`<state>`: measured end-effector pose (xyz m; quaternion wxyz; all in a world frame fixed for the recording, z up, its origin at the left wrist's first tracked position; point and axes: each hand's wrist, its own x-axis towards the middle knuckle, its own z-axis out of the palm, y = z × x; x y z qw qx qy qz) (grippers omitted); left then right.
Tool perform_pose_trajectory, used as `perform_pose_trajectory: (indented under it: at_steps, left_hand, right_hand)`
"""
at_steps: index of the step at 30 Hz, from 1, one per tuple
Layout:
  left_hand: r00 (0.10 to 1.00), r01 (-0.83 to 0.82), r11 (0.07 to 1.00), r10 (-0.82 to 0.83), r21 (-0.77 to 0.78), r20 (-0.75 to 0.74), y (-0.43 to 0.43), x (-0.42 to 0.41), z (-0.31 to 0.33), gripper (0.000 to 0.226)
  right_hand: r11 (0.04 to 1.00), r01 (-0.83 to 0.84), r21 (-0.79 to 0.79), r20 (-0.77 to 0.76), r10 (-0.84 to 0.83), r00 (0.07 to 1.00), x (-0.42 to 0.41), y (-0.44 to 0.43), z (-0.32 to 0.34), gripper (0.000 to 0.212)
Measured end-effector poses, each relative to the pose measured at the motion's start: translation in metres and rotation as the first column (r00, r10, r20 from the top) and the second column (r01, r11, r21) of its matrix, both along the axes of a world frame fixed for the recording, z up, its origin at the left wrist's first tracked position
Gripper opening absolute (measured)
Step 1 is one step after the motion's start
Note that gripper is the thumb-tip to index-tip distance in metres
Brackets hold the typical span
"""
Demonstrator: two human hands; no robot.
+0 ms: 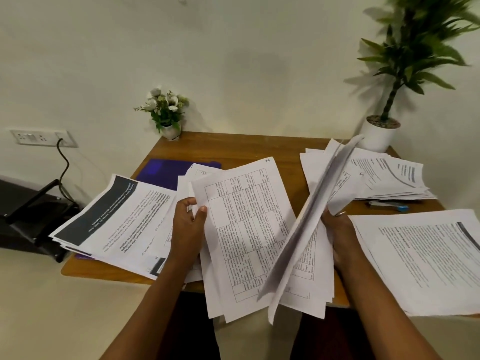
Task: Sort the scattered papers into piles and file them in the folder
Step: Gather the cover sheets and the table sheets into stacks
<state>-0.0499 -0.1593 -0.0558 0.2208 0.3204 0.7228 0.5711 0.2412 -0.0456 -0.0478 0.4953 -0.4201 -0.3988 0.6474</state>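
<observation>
Purple folder [158, 172] mostly under papers [145, 203], right hand [336, 232] behind blurred sheets [306, 224].

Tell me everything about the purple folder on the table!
The purple folder looks like thin, shiny plastic. It lies flat on the wooden table, on its far left side. The left paper pile and the held sheets hide its near part, so whether it is open is unclear.
</observation>
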Motion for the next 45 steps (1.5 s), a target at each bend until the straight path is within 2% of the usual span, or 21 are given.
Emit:
perform_pose_trajectory:
  at_steps: [2,4,5,8,11,15,17,22,25,30,31,32,34,35,39,43,44,45]
  left_hand:
    - [1.0,0.011,0.999,-0.01,0.049,-0.029,0.0,0.0,-0.001,0.048]
    - [0.994,0.074,0.993,-0.065,0.097,-0.093,-0.001,0.001,0.0,0.056]
    - [0.99,0.107,0.988,-0.095,0.11,-0.105,-0.001,0.002,-0.001,0.053]
    - [0.971,0.195,0.978,-0.183,0.069,-0.153,-0.002,0.002,-0.004,0.027]
    - [0.952,0.267,0.963,-0.256,0.043,-0.167,-0.004,0.004,-0.001,0.02]
    - [0.96,0.277,0.958,-0.273,0.079,-0.057,-0.006,0.008,0.006,0.02]
    - [0.963,0.271,0.959,-0.268,0.089,-0.038,-0.006,0.008,0.005,0.012]
    - [0.968,0.25,0.967,-0.248,0.049,-0.049,-0.004,0.003,0.001,0.009]
    - [0.985,0.165,0.985,-0.163,0.043,-0.056,-0.001,0.003,-0.001,0.013]
    - [0.998,0.053,0.997,-0.052,0.06,-0.025,0.0,0.0,-0.006,0.013]
    - [0.999,0.034,0.997,-0.034,0.069,-0.006,-0.001,-0.001,-0.007,0.012]
    - [1.0,0.019,0.997,-0.02,0.073,0.012,-0.001,-0.002,-0.007,0.011]
    - [0.999,0.008,0.997,-0.011,0.082,0.031,-0.001,-0.004,-0.008,0.006]
    - [0.999,0.013,0.997,-0.016,0.081,0.03,-0.001,-0.004,-0.007,0.002]
    - [1.0,0.022,0.997,-0.022,0.079,0.008,-0.001,-0.001,-0.005,0.006]
    - [0.999,0.014,0.996,-0.017,0.086,0.034,-0.001,0.0,-0.004,0.005]
    - [0.999,0.014,0.996,-0.016,0.088,0.028,-0.001,0.0,-0.006,0.005]
    - [1.0,0.013,0.996,-0.015,0.092,0.024,0.0,0.0,-0.006,0.006]
  right_hand:
    - [1.0,0.008,0.027,0.061,-0.01,0.998,-0.003,0.001,0.0,0.069]
    - [0.998,-0.005,0.058,0.098,-0.001,0.995,-0.007,0.001,-0.002,0.043]
    - [0.998,-0.013,0.065,0.105,0.006,0.994,-0.01,-0.001,-0.003,0.034]
    - [0.996,-0.042,0.082,0.139,0.03,0.99,-0.014,-0.001,-0.006,0.046]
    - [0.993,-0.052,0.11,0.256,0.022,0.966,-0.015,-0.002,-0.008,0.021]
    - [0.988,-0.074,0.139,0.354,0.02,0.935,-0.015,-0.001,-0.01,0.017]
    - [0.986,-0.104,0.131,0.344,0.053,0.938,-0.016,0.0,-0.011,0.02]
    - [0.978,-0.165,0.125,0.251,0.13,0.959,-0.017,-0.002,-0.006,0.021]
    - [0.974,-0.17,0.147,0.172,0.144,0.975,-0.018,0.0,-0.009,0.045]
    - [0.989,-0.06,0.135,0.163,0.038,0.986,-0.018,0.001,-0.016,0.074]
    - [0.99,-0.039,0.136,0.137,0.02,0.99,-0.017,0.002,-0.017,0.072]
    - [0.991,-0.02,0.13,0.088,0.009,0.996,-0.016,0.003,-0.015,0.06]
    - [0.995,-0.002,0.104,-0.028,0.005,1.0,-0.011,0.004,-0.012,0.021]
    - [0.995,0.001,0.101,-0.061,0.005,0.998,-0.008,0.004,-0.01,0.017]
    - [0.995,0.043,0.094,-0.077,-0.036,0.996,-0.003,0.001,-0.008,0.025]
    - [0.997,0.019,0.075,-0.067,-0.014,0.998,0.0,0.0,-0.006,0.02]
    - [0.997,0.001,0.078,-0.078,0.005,0.997,0.0,-0.002,-0.004,0.024]
    - [0.995,-0.012,0.096,-0.086,0.02,0.996,0.001,-0.002,-0.004,0.037]
